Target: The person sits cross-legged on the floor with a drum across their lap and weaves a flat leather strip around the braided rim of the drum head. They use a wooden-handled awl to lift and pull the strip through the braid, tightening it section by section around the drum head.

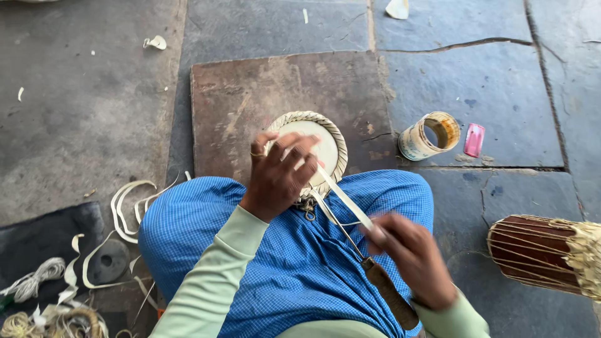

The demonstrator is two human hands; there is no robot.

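Scene is lit evenly by soft daylight; source direction cannot be told. Shadows are faint, no glare is seen. Right hand is smeared by motion blur; left hand is slightly softened. Floor is rendered sharp.
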